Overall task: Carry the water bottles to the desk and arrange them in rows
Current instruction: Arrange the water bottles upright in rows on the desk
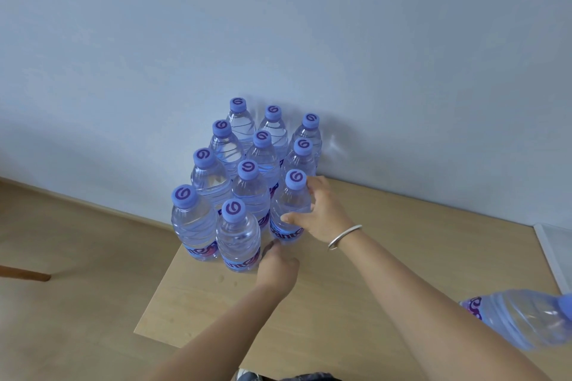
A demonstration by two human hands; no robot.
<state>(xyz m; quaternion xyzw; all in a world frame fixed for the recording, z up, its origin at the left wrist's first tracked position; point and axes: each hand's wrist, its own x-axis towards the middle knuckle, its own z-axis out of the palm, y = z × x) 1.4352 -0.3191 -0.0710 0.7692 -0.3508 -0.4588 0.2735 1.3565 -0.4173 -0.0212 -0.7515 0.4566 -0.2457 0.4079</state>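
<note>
Eleven water bottles [244,170] stand upright on the desk [387,257], long axes vertical, blue caps pointing straight up, packed in three rows that run from the near edge back to the wall [278,25]. The left row has four, the middle row four, the right row three. The right hand [318,213], with a silver bangle [343,237] on the wrist, is wrapped around the nearest bottle of the right row [289,210], thumb on the near side at the label and fingers curled round the far side just below the cap, a clear grasp. The left hand [277,269] sits low on the desk just beside the base of the front middle bottle [238,235]; its fingers are tucked behind that bottle, and whether they are gripping or merely touching it I cannot tell. Over at the near right edge, another bottle [523,317] lies tilted toward its side, long axis running left to right, cap pointing right, well apart from the group. Left of the desk there is pale wood floor [77,288].
</note>
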